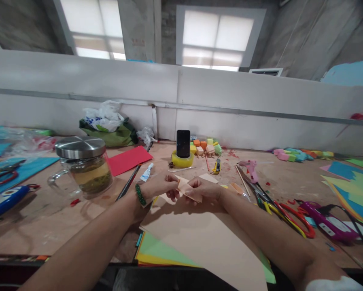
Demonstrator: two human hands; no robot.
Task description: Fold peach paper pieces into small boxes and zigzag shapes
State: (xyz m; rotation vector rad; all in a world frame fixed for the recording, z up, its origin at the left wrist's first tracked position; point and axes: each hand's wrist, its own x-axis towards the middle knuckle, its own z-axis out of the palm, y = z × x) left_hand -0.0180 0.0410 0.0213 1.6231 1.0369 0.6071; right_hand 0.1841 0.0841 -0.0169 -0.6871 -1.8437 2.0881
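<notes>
Between my hands is a small piece of peach paper (pixel 185 187), partly folded. My left hand (pixel 164 185), with a green bead bracelet (pixel 140 195) at the wrist, pinches its left end. From the other side, my right hand (pixel 204 188) grips it between thumb and fingers. Below them lies a large peach sheet (pixel 205 232) on a stack of colored paper, with a green sheet (pixel 166 247) showing at the edge. Another small peach piece (pixel 208 178) rests just behind my right hand.
A glass tea mug (pixel 90 173) and red paper (pixel 129 159) are at left. A phone (pixel 183 143) stands in a yellow tape roll (pixel 183 161), near folded paper blocks (pixel 208 148) and a box cutter (pixel 217 165). Rightward lie a pink glue gun (pixel 251 170) and scissors (pixel 296 218).
</notes>
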